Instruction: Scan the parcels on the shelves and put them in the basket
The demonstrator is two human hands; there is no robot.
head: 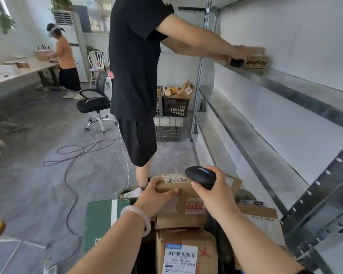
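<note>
My left hand [156, 196] grips the left end of a brown cardboard parcel [183, 202] with a white label on top. It sits above several other parcels piled in the basket below me, among them a labelled box [184, 252] and a green box [103, 220]. My right hand [212, 192] holds a black barcode scanner [201, 176], its head pointing left over the parcel's label. On the metal shelves [265, 123] to the right, one printed brown box [253, 61] lies on an upper shelf.
A person in black [135, 76] stands just ahead, both hands on the box on the upper shelf. Black crates [174, 107] with parcels stand at the shelf's far end. An office chair [95, 103], floor cables [73, 161] and a table with another person [64, 60] lie to the left.
</note>
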